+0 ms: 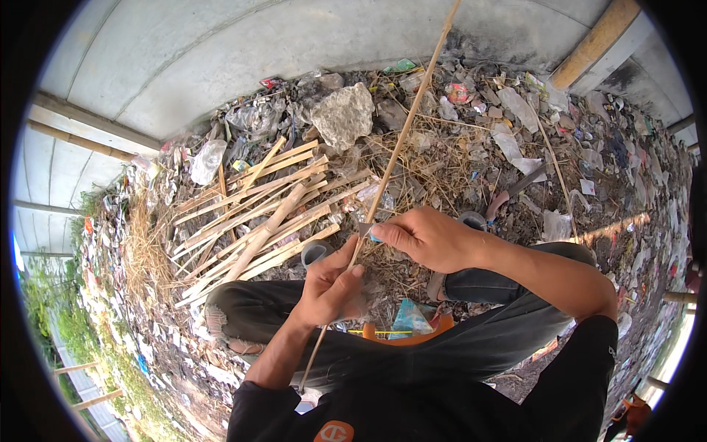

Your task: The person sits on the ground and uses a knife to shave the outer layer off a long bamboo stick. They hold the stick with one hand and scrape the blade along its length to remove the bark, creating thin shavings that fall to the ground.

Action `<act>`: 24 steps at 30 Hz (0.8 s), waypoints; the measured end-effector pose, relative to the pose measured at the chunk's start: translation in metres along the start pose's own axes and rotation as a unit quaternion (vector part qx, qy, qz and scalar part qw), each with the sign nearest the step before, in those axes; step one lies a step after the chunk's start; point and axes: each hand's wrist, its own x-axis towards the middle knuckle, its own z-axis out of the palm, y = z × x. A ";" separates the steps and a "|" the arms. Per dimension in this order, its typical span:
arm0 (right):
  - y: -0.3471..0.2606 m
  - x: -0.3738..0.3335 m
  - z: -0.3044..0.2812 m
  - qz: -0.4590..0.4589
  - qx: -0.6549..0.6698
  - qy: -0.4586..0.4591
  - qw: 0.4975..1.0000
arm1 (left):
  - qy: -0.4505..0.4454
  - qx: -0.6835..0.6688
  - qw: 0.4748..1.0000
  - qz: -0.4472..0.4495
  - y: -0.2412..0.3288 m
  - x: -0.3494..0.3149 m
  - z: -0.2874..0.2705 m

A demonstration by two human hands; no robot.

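A long, thin bamboo stick [401,140] slants from the top of the view down past my lap. My left hand [328,287] is closed around its lower part, thumb along it. Just above, my right hand [431,239] is closed on a small knife, most of it hidden in the fist. The knife's short grey blade [364,229] lies across the stick, touching it, and a bit of blue shows by the thumb.
Split bamboo strips [258,214] lie piled at the left, near a large rock [343,116]. A larger blade with a handle [508,197] rests on the littered ground at right. A grey wall [221,59] closes off the back. An orange object [412,340] sits between my legs.
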 end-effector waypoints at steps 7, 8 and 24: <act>0.001 -0.004 -0.021 0.026 0.136 0.077 0.987 | -0.022 0.016 1.000 0.006 -0.003 -0.003 -0.006; -0.001 -0.005 -0.020 0.008 0.114 0.116 0.987 | -0.016 0.037 0.999 0.011 -0.001 -0.001 -0.004; -0.004 -0.015 -0.008 -0.037 -0.093 0.134 0.986 | 0.076 0.208 0.975 -0.012 -0.003 0.003 0.001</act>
